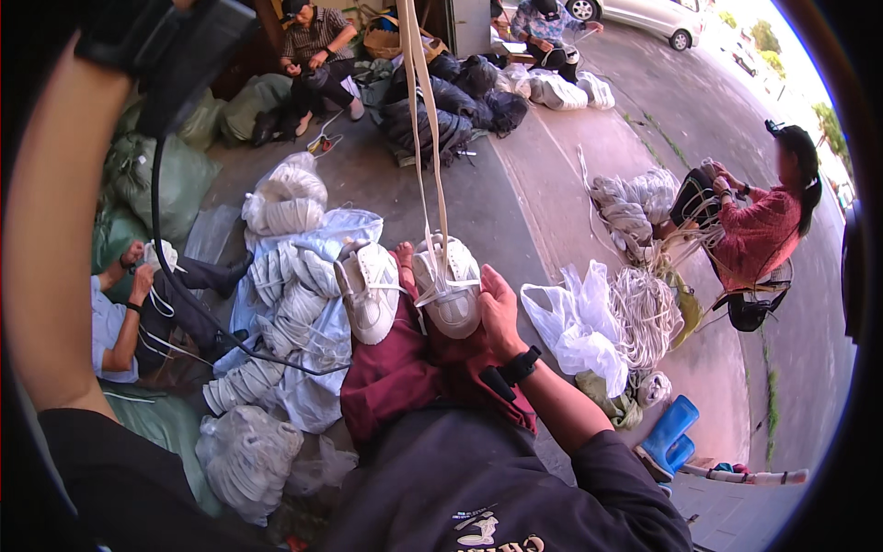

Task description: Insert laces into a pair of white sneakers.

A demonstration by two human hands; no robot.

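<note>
White shoe upper [448, 285] on person's lap, toe toward body, long axis running away from person. Right hand [499, 308] closed around its right side, nearer hand. Two flat lace strands [425, 110] rise straight up from it. Left hand out of frame, grip unknown. Second upper [368, 290] just left, touching. Open plastic bag [575, 331] right, holding white laces.

Left hand [138, 28] cut off at top edge (grip unclear).

Daylit concrete pavement [552, 184], roadside
</note>
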